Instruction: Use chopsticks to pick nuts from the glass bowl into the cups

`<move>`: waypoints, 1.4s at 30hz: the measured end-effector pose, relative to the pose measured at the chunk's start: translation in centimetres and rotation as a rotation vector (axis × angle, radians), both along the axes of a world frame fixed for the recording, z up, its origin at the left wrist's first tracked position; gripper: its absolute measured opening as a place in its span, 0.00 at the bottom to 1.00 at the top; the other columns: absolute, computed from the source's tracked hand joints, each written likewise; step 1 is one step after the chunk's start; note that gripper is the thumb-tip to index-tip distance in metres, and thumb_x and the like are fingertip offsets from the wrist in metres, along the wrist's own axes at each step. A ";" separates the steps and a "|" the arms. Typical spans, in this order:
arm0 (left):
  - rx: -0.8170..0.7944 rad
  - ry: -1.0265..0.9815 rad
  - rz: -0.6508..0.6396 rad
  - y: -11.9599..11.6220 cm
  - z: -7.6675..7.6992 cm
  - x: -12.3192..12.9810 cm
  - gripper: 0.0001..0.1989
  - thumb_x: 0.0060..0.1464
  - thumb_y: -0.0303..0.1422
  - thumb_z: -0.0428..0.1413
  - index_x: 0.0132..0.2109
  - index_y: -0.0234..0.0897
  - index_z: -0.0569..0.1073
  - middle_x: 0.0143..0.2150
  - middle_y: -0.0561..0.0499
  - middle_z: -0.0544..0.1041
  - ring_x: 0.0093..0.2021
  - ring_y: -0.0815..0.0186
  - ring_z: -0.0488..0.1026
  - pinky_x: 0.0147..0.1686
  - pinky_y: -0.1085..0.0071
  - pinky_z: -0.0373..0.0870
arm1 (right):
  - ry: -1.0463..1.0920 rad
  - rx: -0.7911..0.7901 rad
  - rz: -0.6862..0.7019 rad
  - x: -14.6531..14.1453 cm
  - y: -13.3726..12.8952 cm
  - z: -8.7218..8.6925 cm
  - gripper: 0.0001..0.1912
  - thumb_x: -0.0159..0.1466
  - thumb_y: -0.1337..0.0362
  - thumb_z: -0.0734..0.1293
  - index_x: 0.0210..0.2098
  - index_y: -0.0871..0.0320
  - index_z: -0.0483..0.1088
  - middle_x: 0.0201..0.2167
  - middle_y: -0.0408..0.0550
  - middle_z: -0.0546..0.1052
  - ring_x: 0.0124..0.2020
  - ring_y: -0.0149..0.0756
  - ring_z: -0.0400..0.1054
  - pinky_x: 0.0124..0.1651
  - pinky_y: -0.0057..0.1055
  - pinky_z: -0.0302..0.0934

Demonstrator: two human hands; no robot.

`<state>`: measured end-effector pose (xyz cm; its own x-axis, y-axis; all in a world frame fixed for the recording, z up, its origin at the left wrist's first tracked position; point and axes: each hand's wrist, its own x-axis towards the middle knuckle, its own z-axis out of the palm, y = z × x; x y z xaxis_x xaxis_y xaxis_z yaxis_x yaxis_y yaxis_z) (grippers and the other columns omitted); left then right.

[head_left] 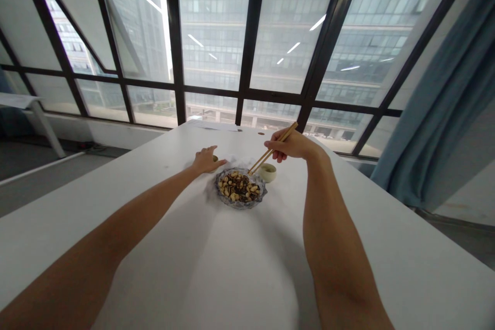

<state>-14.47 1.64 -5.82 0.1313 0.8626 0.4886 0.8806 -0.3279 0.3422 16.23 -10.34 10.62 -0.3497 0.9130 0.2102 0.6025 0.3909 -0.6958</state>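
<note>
My right hand (284, 145) is closed around a pair of wooden chopsticks (266, 155), slanting down to the left. Their tips reach the far right rim of a clear, wavy-edged bowl (240, 205). Inside it lies a mix of dark sunflower seeds and pale nuts (238, 185), apparently peanuts in part. A small pale green cup (267, 172) stands just right of the bowl, below my right hand. My left hand (204, 161) curves around a second small cup (215, 158) behind the bowl's left side, thumb in front and fingers beyond; most of that cup is hidden.
The white table (240, 258) stretches toward large dark-framed windows (214, 26). At its far end are a flat pale sheet (216, 126) and a small brown round spot (261, 133). A blue curtain (436, 98) hangs at right; another white table (46, 124) stands at left.
</note>
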 end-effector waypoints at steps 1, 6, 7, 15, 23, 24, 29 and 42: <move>-0.011 0.036 -0.032 0.2 0.4 0.9 0.38 0.52 0.54 0.61 0.63 0.40 0.66 0.64 0.35 0.71 0.64 0.42 0.67 0.62 0.46 0.59 | -0.003 0.001 -0.001 0.0 0.0 0.0 0.18 0.63 0.58 0.75 0.23 0.59 0.69 0.19 0.47 0.79 0.17 0.30 0.72 0.19 0.22 0.66; -0.115 0.088 -0.091 1.3 1.5 4.4 0.38 0.52 0.53 0.61 0.64 0.39 0.63 0.57 0.35 0.78 0.60 0.42 0.72 0.61 0.43 0.57 | -0.014 0.010 -0.012 0.1 0.1 0.0 0.17 0.65 0.60 0.73 0.23 0.59 0.69 0.19 0.47 0.79 0.17 0.29 0.72 0.19 0.21 0.65; -0.136 0.074 -0.091 1.4 1.6 4.7 0.36 0.52 0.51 0.61 0.63 0.40 0.64 0.54 0.36 0.79 0.59 0.42 0.73 0.60 0.42 0.58 | -0.012 0.015 -0.014 0.1 0.1 0.0 0.17 0.65 0.60 0.73 0.23 0.59 0.69 0.18 0.47 0.79 0.17 0.29 0.72 0.19 0.21 0.64; 0.041 0.138 -0.400 0.9 2.1 3.7 0.41 0.47 0.38 0.65 0.67 0.40 0.62 0.59 0.40 0.74 0.59 0.48 0.71 0.60 0.54 0.66 | 0.035 0.045 -0.049 0.1 -0.2 0.2 0.18 0.65 0.60 0.74 0.23 0.59 0.68 0.18 0.46 0.78 0.16 0.28 0.71 0.18 0.20 0.64; 0.045 0.101 -0.343 0.6 2.3 3.3 0.37 0.49 0.39 0.63 0.65 0.39 0.65 0.57 0.41 0.76 0.58 0.49 0.72 0.61 0.55 0.66 | 0.058 0.063 -0.038 0.4 0.1 0.1 0.17 0.66 0.61 0.73 0.23 0.59 0.68 0.18 0.47 0.78 0.16 0.30 0.72 0.18 0.22 0.64; 0.010 0.089 -0.300 0.8 2.3 3.5 0.36 0.49 0.40 0.64 0.64 0.38 0.65 0.55 0.40 0.78 0.57 0.48 0.74 0.59 0.54 0.68 | 0.057 0.060 -0.043 0.4 0.1 0.1 0.17 0.65 0.61 0.73 0.23 0.59 0.68 0.18 0.47 0.78 0.16 0.29 0.72 0.18 0.21 0.64; -0.195 0.117 -0.154 1.6 3.1 5.1 0.39 0.49 0.44 0.63 0.65 0.34 0.63 0.55 0.36 0.79 0.57 0.44 0.74 0.56 0.54 0.68 | 0.043 0.061 -0.084 0.5 -0.3 0.4 0.17 0.65 0.63 0.73 0.23 0.59 0.68 0.17 0.46 0.77 0.15 0.29 0.71 0.17 0.20 0.64; -0.050 0.189 -0.407 0.6 3.0 10.5 0.36 0.51 0.35 0.62 0.65 0.40 0.59 0.55 0.44 0.79 0.60 0.51 0.72 0.66 0.50 0.53 | 0.045 0.128 -0.192 1.4 -0.2 0.1 0.15 0.66 0.67 0.72 0.24 0.59 0.68 0.16 0.46 0.76 0.16 0.30 0.71 0.17 0.20 0.65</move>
<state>-3.94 2.24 -2.78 0.5477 0.7442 0.3823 0.7320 -0.6476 0.2119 17.64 -10.56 10.75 -0.1597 0.9268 0.3400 0.6442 0.3588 -0.6754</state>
